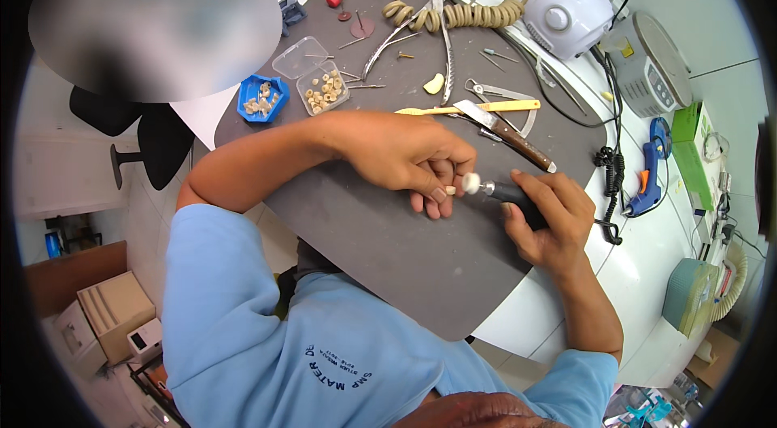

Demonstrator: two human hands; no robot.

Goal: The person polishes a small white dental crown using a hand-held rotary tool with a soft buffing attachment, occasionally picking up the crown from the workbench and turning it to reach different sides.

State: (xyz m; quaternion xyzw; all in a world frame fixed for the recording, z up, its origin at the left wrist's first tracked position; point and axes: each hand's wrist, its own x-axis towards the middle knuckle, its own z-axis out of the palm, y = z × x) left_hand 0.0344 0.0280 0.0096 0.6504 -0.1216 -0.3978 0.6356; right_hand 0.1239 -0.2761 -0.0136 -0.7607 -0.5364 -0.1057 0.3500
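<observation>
Between the thumb and fingers of my left hand (405,154) I pinch a small tooth-coloured dental crown (450,190). My right hand (558,218) is wrapped round a dark rotary handpiece (518,195) that points left. On its tip sits a round white polishing wheel (471,183), close beside the crown; whether the two touch I cannot tell. Both hands are over the grey mat (405,282). Just beyond them lie a wooden-handled knife (518,141), a yellow toothbrush (510,106) and a metal caliper (532,115).
Far left on the mat are a blue dish (281,101) of tooth-coloured pieces and an opened clear box (304,96) of small caps. Pliers (447,40) and a coiled beige cord (486,15) lie at the back. A white rounded machine (566,15) and blue glue gun (650,169) stand right.
</observation>
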